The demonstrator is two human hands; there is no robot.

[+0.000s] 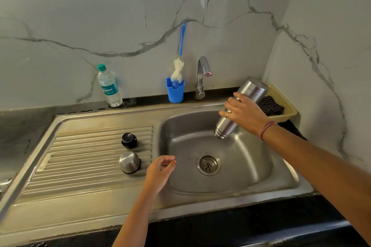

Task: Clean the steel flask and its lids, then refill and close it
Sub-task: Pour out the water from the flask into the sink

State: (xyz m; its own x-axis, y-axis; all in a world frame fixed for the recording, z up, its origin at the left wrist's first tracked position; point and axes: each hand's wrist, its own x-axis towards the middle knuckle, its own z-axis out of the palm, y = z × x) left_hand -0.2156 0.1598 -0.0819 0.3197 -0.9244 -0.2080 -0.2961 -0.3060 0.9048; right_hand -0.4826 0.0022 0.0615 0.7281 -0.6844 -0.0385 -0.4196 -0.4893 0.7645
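We hold the steel flask (244, 104) upended in our right hand (244, 113), fingers wrapped round its body, mouth pointing down over the sink (281, 182) basin, to the right of the drain (208, 165) and above it. Our left hand (160, 168) hangs loosely curled over the sink's left rim, holding nothing. On the ribbed draining board left of the sink stand the two lids: the black inner cap (129, 140) farther back and the steel cup lid (130, 162) nearer us, just beside our left hand.

The risks, as we judge them:

- The flask is likely wet and smooth, and we grip it with one hand only. A slip would drop it into the basin and could dent it.
- The draining board slopes, and our left hand is close to the steel cup lid. A careless sweep could knock it into the sink.
- The tap (202, 74) stands behind the sink, near the flask's raised base. Swinging the flask upright could strike the spout.
- The bottle brush (177, 70) stands in its blue holder (175, 92) left of the tap. If we skip it, the inside may stay unscrubbed.
- The water bottle (109, 86) stands far left of the sink on the bench. Reaching for it across the lids invites a knock.
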